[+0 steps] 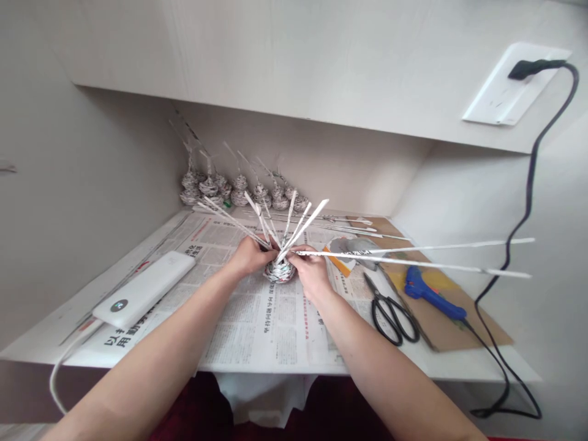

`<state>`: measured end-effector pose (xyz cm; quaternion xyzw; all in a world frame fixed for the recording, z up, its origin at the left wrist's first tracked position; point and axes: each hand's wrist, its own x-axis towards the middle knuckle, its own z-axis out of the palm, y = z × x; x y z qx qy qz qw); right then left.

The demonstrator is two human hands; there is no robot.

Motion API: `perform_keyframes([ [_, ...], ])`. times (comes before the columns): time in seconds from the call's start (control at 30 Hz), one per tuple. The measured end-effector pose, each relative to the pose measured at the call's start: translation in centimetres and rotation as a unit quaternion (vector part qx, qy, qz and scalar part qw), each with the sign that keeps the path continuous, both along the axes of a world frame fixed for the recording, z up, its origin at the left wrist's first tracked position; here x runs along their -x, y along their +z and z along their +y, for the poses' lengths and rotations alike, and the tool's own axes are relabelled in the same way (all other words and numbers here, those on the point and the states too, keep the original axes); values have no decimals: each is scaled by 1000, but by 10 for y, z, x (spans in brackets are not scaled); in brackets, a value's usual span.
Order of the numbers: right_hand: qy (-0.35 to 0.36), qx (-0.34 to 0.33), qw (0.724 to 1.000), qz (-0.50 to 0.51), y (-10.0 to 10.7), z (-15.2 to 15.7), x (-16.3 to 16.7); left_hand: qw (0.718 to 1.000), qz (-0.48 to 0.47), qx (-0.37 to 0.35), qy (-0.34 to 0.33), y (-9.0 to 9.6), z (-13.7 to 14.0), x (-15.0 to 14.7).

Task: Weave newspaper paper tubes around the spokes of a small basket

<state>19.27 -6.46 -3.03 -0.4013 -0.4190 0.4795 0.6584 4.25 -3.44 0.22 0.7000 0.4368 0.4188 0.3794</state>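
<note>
From afar I see left hand (pixel 252 254) and right hand (pixel 312 269), fingers pinching the woven piece (pixel 279 274) at its rim over the bench (pixel 459 364), base seemingly done, strips (pixel 312 223) unwoven.

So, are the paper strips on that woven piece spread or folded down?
Spread: the rolled paper strips fan up and outward from the woven paper piece held between the left hand and right hand.

Grey-speckled white woven ball (pixel 279 274), blue glue gun (pixel 432 295), black scissors (pixel 379 301), brown cardboard (pixel 436 331), black-printed newspaper (pixel 239 318).
</note>
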Motion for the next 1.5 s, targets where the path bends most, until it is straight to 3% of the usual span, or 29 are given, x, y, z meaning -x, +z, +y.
perform_keyframes([
  [0.2,12,6,1000,-16,-1,5,-3,997,14,-24,-66,-4,5,4],
  [0.47,-59,110,979,-163,0,11,-18,996,53,-63,45,-2,-2,-1],
  [0.67,-13,-13,959,-283,5,1,-14,986,80,-64,134,0,-4,-4],
  [0.93,-16,-30,947,-318,3,2,-14,993,47,-57,97,1,-5,-5],
  [1.17,-96,-125,881,-446,11,-4,-19,985,83,-109,104,3,-9,-8],
  [1.33,-82,-108,900,-415,10,-2,-18,992,64,-70,83,1,-8,-9],
  [1.5,-86,-110,893,-428,8,-1,-19,994,53,-66,72,2,-10,-11],
])
